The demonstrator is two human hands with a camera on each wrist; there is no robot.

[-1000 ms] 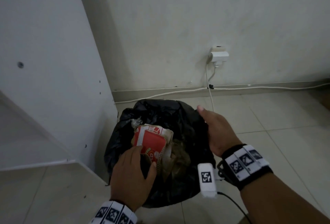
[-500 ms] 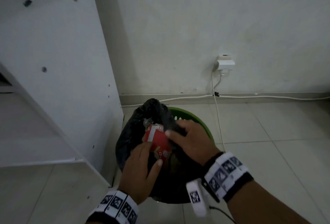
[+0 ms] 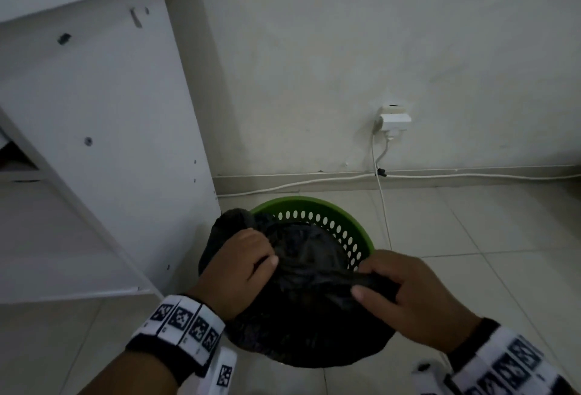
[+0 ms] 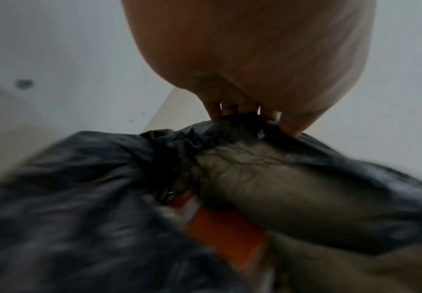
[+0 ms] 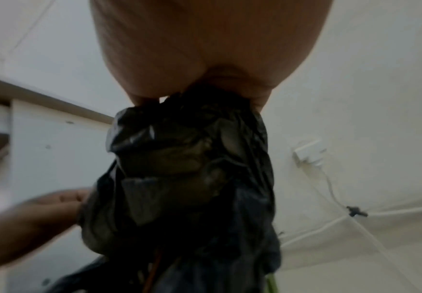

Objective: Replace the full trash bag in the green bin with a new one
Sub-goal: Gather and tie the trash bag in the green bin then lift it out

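Note:
A full black trash bag [image 3: 308, 325] sits in the round green perforated bin [image 3: 345, 224] on the floor. My left hand [image 3: 242, 265] grips a bunched corner of the bag's rim on the left. My right hand [image 3: 396, 287] grips a gathered strip of the rim on the right, pulled across the top. In the left wrist view my fingers [image 4: 232, 111] curl into the black plastic [image 4: 92, 188], and a red carton [image 4: 219, 234] shows inside. The right wrist view shows bunched bag plastic [image 5: 192, 158] hanging from my fist.
A white cabinet side [image 3: 103, 143] stands close to the bin's left. A wall socket with a plug [image 3: 393, 121] and white cables [image 3: 382, 206] run along the skirting behind the bin. Tiled floor [image 3: 487, 253] spreads to the right.
The bag's mouth was wide open with the red carton showing. Both hands have since gathered the rim inward, the carton is covered from above, and the green bin's far rim is exposed.

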